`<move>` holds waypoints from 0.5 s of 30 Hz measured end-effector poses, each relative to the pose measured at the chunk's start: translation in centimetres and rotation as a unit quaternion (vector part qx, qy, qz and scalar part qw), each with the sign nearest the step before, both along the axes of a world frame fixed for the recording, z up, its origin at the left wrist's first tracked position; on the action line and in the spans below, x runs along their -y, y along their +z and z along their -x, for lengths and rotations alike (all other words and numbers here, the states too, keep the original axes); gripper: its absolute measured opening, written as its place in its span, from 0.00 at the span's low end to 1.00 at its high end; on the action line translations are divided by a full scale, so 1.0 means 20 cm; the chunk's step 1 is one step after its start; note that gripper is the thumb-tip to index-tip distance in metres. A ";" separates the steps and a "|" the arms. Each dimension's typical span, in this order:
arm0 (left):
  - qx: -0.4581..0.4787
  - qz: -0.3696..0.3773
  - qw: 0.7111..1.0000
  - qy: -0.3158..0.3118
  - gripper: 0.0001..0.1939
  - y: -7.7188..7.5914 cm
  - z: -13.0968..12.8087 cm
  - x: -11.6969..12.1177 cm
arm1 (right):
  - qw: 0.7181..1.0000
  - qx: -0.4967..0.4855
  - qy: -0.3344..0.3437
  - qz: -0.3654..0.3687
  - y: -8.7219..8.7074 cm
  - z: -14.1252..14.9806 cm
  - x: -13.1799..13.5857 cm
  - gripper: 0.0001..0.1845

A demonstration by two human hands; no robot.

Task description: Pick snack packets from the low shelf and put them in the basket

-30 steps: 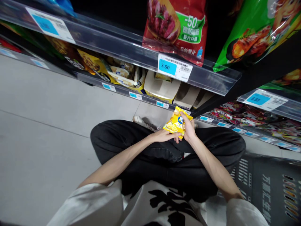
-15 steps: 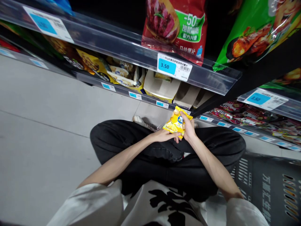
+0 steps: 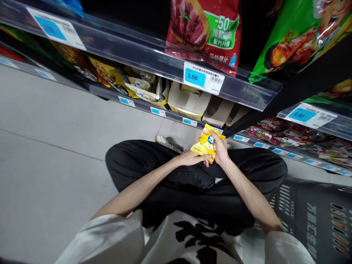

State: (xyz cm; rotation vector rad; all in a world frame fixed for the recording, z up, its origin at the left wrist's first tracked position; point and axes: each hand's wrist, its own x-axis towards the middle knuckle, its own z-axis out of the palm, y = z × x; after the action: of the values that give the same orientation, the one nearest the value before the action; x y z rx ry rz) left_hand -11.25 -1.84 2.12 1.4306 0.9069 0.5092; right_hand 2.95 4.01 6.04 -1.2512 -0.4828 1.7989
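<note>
A small yellow snack packet (image 3: pixel 204 144) with a blue-and-white logo is held between both hands above my crossed legs. My right hand (image 3: pixel 220 148) is closed on its right side, with the thumb lying over the front. From the left, my left hand (image 3: pixel 194 158) grips the lower edge, thumb on top and fingers partly hidden beneath. Just beyond the hands, on the bottom shelf, stands an open white-and-yellow carton (image 3: pixel 188 102) with a packet at its back.
A red chip bag (image 3: pixel 205 33) and a green bag (image 3: pixel 299 40) sit on the upper shelf, whose clear front edge (image 3: pixel 137 49) juts out above my knees. At the lower right stands a grey plastic basket (image 3: pixel 305 212). Grey floor (image 3: pixel 55 154) stretches to the left.
</note>
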 end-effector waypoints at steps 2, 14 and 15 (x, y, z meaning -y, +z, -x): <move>0.001 0.001 1.000 0.001 0.32 0.00 0.00 0.00 | 1.000 -0.002 -0.001 0.002 0.00 0.00 0.00 0.23; 0.012 -0.003 1.000 0.006 0.32 -0.01 -0.01 0.00 | 1.000 0.002 -0.001 0.006 0.01 0.00 0.00 0.23; 0.013 -0.004 1.000 0.006 0.32 -0.01 -0.01 0.00 | 1.000 0.003 0.001 0.007 0.01 0.00 0.00 0.23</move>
State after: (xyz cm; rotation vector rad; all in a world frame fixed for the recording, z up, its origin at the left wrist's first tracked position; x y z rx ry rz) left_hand -11.11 -1.86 1.95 1.4229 0.8937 0.5397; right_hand 2.89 4.02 6.18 -1.2664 -0.4754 1.8029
